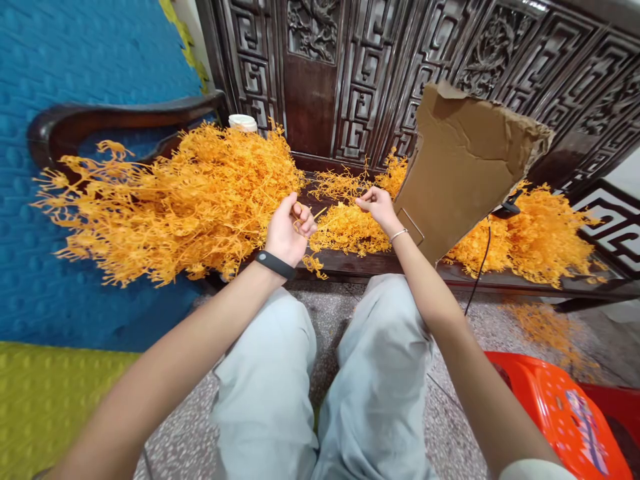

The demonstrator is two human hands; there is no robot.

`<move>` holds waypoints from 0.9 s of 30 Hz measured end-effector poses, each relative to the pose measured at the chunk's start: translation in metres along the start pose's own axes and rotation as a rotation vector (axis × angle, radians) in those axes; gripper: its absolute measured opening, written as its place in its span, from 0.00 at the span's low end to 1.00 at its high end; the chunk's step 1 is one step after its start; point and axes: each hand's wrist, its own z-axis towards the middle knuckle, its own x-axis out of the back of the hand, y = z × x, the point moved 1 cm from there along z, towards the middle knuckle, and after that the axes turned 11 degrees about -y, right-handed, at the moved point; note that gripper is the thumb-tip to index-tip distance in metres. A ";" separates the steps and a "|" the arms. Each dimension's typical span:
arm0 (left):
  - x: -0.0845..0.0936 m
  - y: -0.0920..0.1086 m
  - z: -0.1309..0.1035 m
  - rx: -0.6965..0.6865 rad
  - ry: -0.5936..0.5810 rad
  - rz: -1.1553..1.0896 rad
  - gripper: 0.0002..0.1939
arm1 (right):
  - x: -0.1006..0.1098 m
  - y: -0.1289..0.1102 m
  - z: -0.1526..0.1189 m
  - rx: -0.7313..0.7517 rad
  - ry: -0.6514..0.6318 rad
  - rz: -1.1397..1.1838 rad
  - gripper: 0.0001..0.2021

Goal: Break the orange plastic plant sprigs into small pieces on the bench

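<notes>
My left hand, with a dark band at the wrist, is curled closed beside a large heap of orange branching plastic sprigs. A thin orange stem sticks out past its fingers and appears held in them. My right hand, wearing a thin bracelet, pinches thumb and fingertips together above a smaller pile of orange sprigs. Whatever lies in that pinch is too small to make out. Behind the two hands, loose orange stems are spread on the dark wooden bench.
A torn cardboard sheet stands tilted right of my right hand. More orange sprigs lie beyond it, near a black device with a cable. A white roll sits behind the left heap. A red stool is at lower right.
</notes>
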 end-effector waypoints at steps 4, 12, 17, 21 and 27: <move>0.000 -0.006 0.004 0.015 0.007 -0.025 0.22 | -0.002 0.000 0.005 0.035 0.050 -0.133 0.12; -0.003 -0.012 0.007 -0.009 -0.001 -0.047 0.21 | -0.015 -0.018 0.009 0.066 0.208 -0.253 0.14; -0.007 -0.011 0.005 -0.034 0.014 -0.048 0.21 | -0.025 -0.019 0.020 0.058 0.270 -0.262 0.14; -0.007 -0.013 0.005 -0.054 0.034 -0.058 0.21 | -0.030 -0.017 0.025 0.019 0.275 -0.266 0.14; -0.007 -0.016 0.006 -0.088 0.053 -0.071 0.21 | -0.033 -0.013 0.028 -0.016 0.307 -0.278 0.14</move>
